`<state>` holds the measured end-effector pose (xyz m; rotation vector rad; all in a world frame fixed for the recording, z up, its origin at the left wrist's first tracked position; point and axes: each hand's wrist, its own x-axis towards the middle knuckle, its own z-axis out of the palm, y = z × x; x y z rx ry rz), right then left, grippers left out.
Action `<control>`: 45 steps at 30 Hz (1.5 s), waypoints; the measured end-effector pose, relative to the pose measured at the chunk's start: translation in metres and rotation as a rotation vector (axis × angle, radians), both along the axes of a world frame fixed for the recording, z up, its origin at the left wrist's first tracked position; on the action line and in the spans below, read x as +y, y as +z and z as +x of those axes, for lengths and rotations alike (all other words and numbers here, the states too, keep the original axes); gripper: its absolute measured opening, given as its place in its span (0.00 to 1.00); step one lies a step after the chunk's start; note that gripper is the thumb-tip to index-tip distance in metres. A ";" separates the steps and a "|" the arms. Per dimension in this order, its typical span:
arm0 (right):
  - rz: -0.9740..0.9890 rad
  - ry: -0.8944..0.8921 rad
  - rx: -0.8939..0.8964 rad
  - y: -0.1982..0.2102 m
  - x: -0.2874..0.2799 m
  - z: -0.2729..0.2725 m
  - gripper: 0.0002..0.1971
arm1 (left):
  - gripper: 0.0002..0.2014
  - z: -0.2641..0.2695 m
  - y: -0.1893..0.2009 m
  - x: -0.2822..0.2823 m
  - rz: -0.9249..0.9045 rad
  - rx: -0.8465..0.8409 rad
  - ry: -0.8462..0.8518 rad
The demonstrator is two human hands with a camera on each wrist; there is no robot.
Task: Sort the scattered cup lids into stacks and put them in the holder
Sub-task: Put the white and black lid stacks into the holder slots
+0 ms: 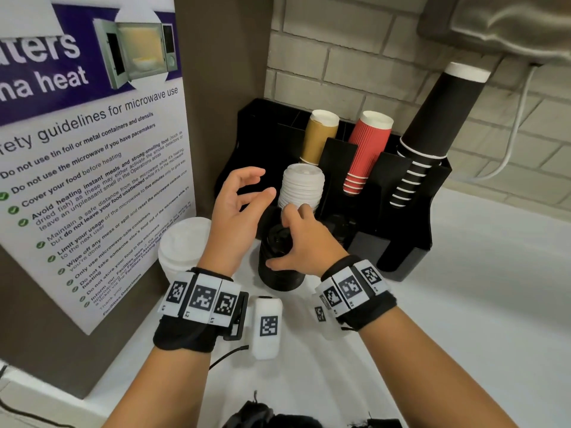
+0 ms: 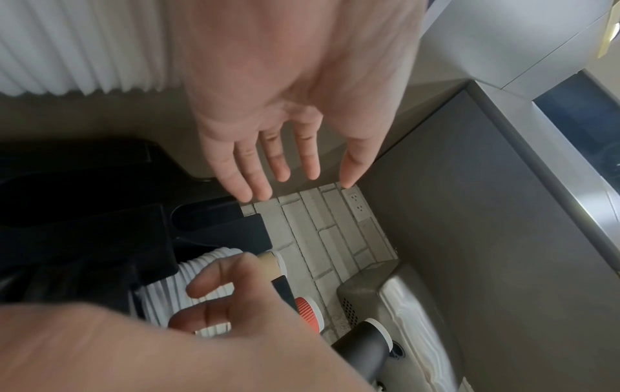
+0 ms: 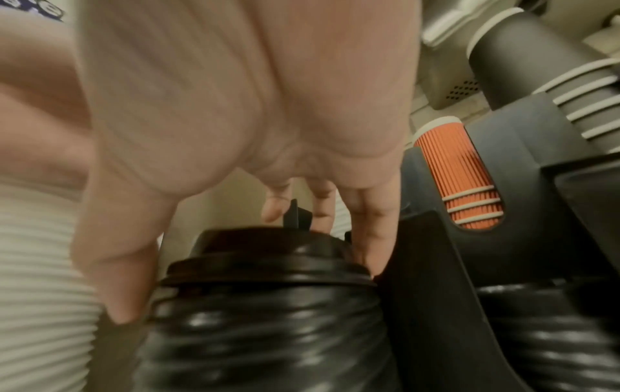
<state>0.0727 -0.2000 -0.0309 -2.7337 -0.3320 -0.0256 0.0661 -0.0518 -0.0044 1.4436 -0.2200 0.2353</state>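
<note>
Glossy black ribbed stack of lids [image 1: 279,267] upright on white counter [image 1: 463,304], just before black holder [image 1: 411,211]; white lid stack [image 1: 301,186] seated in holder. Right hand [image 1: 304,242] curled over black stack's top. Left hand [image 1: 238,208] spread, holding nothing. Brick wall [image 1: 355,57] behind.

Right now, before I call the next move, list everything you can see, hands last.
Black lid stack: one, black, on the counter at the holder's front.
White lid stack: one, white, standing in the holder.
Second white lid stack: one, white, on the counter by the poster.
Holder: one, black, against the brick wall.
Cup stacks: brown, red, black, in the holder.
Poster: microwave guidelines, left wall.
Left hand: open, holding nothing.
Right hand: grips the black lid stack's top.
</note>
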 end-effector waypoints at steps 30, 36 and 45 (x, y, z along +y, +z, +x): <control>1.114 0.061 0.121 0.043 -0.057 -0.047 0.28 | 0.42 -0.010 -0.010 -0.024 0.122 -0.043 -0.467; 1.125 0.056 0.120 0.043 -0.058 -0.051 0.30 | 0.42 -0.012 -0.009 -0.026 0.134 -0.040 -0.489; 1.045 0.052 0.066 0.041 -0.061 -0.053 0.31 | 0.43 -0.012 -0.008 -0.028 0.121 -0.014 -0.542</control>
